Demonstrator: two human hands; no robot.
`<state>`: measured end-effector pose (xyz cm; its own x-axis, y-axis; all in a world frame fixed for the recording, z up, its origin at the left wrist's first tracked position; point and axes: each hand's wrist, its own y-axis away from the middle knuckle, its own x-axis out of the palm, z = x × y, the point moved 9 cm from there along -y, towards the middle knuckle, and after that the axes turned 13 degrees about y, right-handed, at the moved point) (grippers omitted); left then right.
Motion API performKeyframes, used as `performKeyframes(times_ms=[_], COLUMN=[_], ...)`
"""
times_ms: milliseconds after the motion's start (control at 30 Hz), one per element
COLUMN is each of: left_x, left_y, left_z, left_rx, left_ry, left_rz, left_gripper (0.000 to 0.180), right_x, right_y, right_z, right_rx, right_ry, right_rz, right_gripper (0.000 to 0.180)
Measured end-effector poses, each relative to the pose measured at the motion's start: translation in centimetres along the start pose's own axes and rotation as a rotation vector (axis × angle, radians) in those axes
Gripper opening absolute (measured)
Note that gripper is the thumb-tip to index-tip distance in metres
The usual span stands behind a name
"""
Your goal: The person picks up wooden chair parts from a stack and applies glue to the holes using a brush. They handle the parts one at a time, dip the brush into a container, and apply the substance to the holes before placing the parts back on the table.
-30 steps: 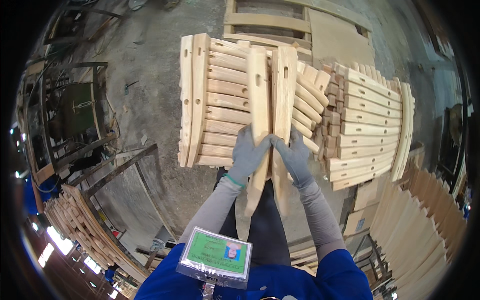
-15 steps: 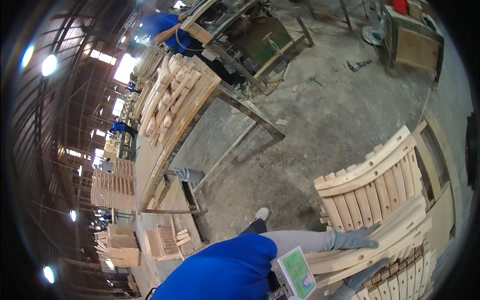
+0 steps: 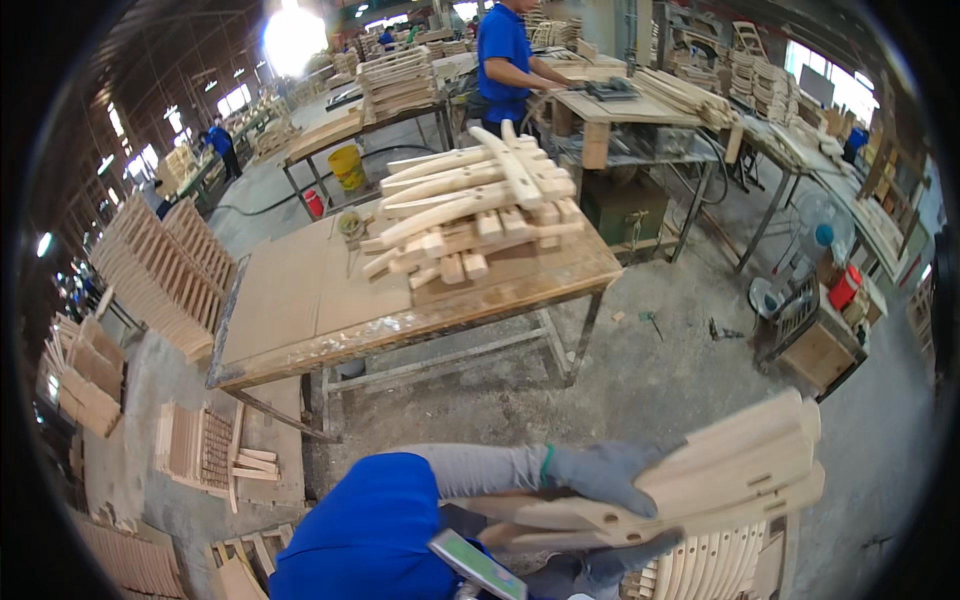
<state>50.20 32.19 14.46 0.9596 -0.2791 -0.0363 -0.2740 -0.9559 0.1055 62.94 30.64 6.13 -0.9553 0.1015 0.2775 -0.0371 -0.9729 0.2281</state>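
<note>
Head view: left hand [image 3: 605, 475] and right hand [image 3: 628, 562] clamp wooden slats [image 3: 745, 455] from opposite sides; on the table [image 3: 285, 300], a wood pile [image 3: 465, 182] sits toward the right edge.

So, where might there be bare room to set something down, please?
The brown, metal-legged table is free at left front, up to the piled pale curved wooden pieces. Grey concrete floor lies bare between table and flat pale wooden slats. It is crowded under that pile and around the grey-gloved left hand and right hand.
</note>
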Motion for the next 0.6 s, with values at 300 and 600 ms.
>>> performKeyframes(times_ms=[300,600], left_x=[-21.1,-34.4], left_y=[28.5,41.1], left_z=[-11.1,-15.1], left_rx=[0.361,0.848], left_ry=[0.003,0.296], left_rz=[-0.820,-1.193], left_gripper=[0.109,0.088], right_x=[34.3,57.1], right_y=[16.7,24.9], right_z=[6.3,14.3], right_rx=[-0.035,-0.691], right_ry=[0.033,0.035], right_rz=[1.190,1.739], right_gripper=[0.088,0.039])
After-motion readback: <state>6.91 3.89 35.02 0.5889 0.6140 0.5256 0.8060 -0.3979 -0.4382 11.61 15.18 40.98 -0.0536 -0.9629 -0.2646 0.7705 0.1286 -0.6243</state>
